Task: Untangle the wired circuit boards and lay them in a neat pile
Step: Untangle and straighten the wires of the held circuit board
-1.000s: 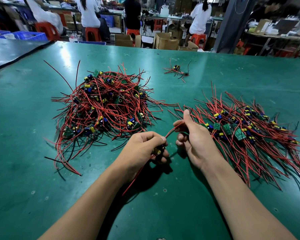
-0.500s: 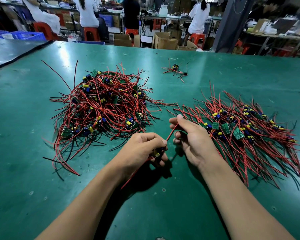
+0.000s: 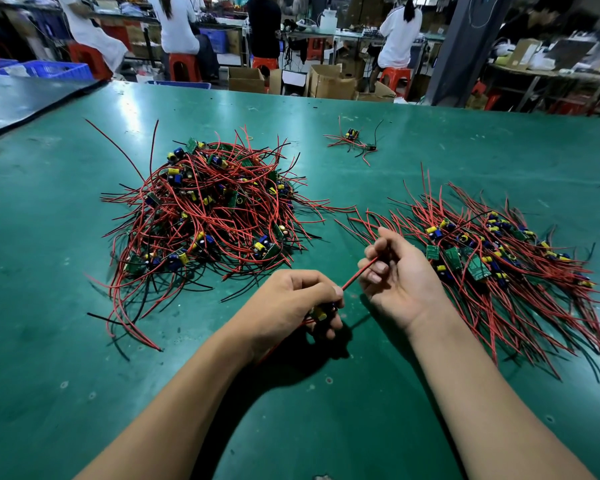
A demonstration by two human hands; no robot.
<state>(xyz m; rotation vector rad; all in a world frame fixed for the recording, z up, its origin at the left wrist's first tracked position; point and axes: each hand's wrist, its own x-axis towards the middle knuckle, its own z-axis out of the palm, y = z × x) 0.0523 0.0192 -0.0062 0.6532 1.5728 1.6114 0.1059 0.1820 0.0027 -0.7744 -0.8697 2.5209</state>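
Curling shut where a finger stuck out before, the right hand [image 3: 399, 275] now pinches the red wire [image 3: 355, 274], left hand [image 3: 291, 303] gripping its board [image 3: 320, 312], seemingly near ready for the centre-right pile [image 3: 499, 258].

Glossy green table [image 3: 430, 140], cardboard boxes [image 3: 245, 79]

Bare counter [image 3: 84, 341] is lying open near and left. The tangled heap [image 3: 208, 216] and the laid-out pile [image 3: 499, 265] are flanking a narrow lane running away between them.
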